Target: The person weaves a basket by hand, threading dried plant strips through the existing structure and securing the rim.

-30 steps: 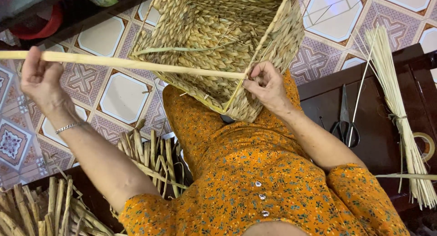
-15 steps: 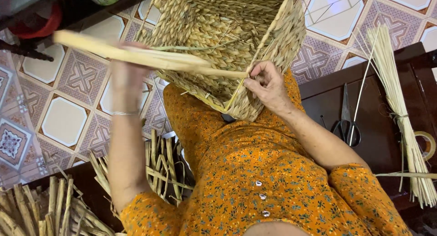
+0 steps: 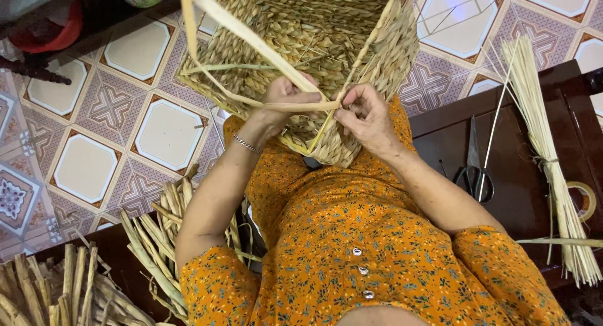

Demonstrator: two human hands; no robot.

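Both hands, the left hand (image 3: 286, 100) and right hand (image 3: 364, 115), pinch a pale flat reed strip (image 3: 251, 37) at the square woven straw basket (image 3: 314, 43) rim, best kept taut and flat.

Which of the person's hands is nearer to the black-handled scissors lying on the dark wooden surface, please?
The right hand. It grips the strand at the woven basket rim, on the same side as the scissors. The left hand sits further off, beyond the right hand.

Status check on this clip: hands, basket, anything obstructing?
Left hand and right hand both pinch the pale strip at the woven basket rim. Nothing blocking. Scissors idle right.
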